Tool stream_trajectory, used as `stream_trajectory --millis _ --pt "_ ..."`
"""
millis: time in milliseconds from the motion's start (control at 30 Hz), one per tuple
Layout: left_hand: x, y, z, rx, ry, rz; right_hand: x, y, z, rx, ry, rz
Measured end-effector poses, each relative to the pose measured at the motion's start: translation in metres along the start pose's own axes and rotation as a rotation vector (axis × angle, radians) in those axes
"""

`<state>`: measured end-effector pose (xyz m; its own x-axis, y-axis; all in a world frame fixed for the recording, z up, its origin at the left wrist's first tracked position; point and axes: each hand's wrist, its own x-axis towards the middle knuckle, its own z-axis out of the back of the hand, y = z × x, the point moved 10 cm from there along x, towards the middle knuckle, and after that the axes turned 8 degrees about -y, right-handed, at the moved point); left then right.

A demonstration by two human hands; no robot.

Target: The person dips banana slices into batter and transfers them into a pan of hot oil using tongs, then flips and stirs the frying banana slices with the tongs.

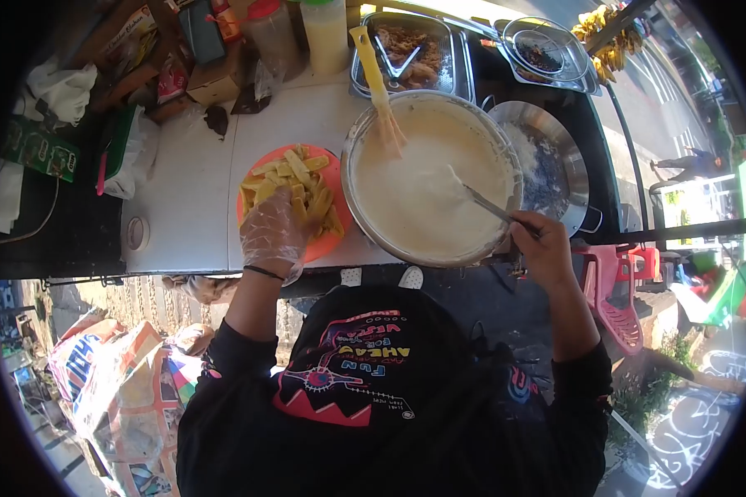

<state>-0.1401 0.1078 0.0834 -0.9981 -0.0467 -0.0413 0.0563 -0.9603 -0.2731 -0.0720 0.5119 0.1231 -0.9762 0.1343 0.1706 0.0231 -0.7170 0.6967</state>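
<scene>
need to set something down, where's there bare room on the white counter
The widest bare patch of white counter lies between the pale ring and the orange plate. A smaller one sits beyond the plate, between it and the green-lidded container. It is crowded on the right: batter bowl, metal pan and food tray stand close together.

left hand (pixel 272 228): fingertips unclear among yellow strips (pixel 298 166); orange plate (pixel 333 242): middle covered; distant person (pixel 695 160): too small to tell
</scene>
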Motion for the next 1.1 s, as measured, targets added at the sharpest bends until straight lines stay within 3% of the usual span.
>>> stream_trajectory --millis 67,200,300,400,500,567,633,667,700,767,833,867,933,967,1033,1100 --pt "-0.002 0.0 -0.006 0.049 -0.104 0.088 -0.013 -0.065 0.005 0.52 -0.024 -0.472" --pt "0.0 0.004 -0.021 -0.068 -0.099 0.064 -0.015 -0.086 0.064 0.837 -0.213 -0.504" --pt "-0.001 0.012 -0.029 -0.203 -0.149 -0.008 -0.023 -0.117 0.097 0.775 -0.294 -0.511" --pt "-0.01 0.026 -0.018 -0.053 -0.248 0.029 -0.039 -0.168 0.099 0.688 -0.334 -0.558" --pt "-0.015 0.02 0.022 -0.32 -0.317 0.076 -0.065 -0.229 0.081 0.509 -0.374 -0.69" --pt "-0.019 -0.013 0.059 -0.745 -0.489 -0.179 -0.085 -0.268 0.069 0.416 -0.409 -0.798" --pt "-0.019 -0.068 0.073 -0.978 -0.316 -0.117 -0.098 -0.311 0.059 0.357 -0.446 -0.787" --pt "-0.015 -0.099 0.072 -0.997 -0.295 -0.23 -0.104 -0.321 0.063 0.301 -0.49 -0.781" --pt "-0.01 -0.127 0.071 -1.013 -0.274 -0.345 -0.104 -0.32 0.068 0.298 -0.489 -0.779" --pt "-0.007 -0.183 0.061 -0.684 -0.236 -0.66 -0.095 -0.289 0.097 -0.293 -0.475 -0.586" --pt "-0.006 -0.209 0.027 -0.741 0.003 -0.718 -0.095 -0.26 0.117 -0.396 -0.52 -0.546" --pt "-0.004 -0.202 0.022 -0.737 0.002 -0.714 -0.091 -0.234 0.128 -0.494 -0.56 -0.497" --pt "-0.018 -0.201 0.011 -0.425 0.011 -0.975 -0.078 -0.167 0.143 -0.338 -0.582 -0.455" --pt "-0.025 -0.185 0.032 -0.455 -0.139 -0.957 -0.071 -0.139 0.143 -0.211 -0.586 -0.366" --pt "-0.02 -0.15 0.054 -0.515 -0.164 -0.838 -0.065 -0.072 0.144 -0.084 -0.593 -0.292" --pt "-0.004 -0.101 0.074 -0.654 -0.19 -0.598 -0.043 0.025 0.099 -0.372 -0.229 -0.089"
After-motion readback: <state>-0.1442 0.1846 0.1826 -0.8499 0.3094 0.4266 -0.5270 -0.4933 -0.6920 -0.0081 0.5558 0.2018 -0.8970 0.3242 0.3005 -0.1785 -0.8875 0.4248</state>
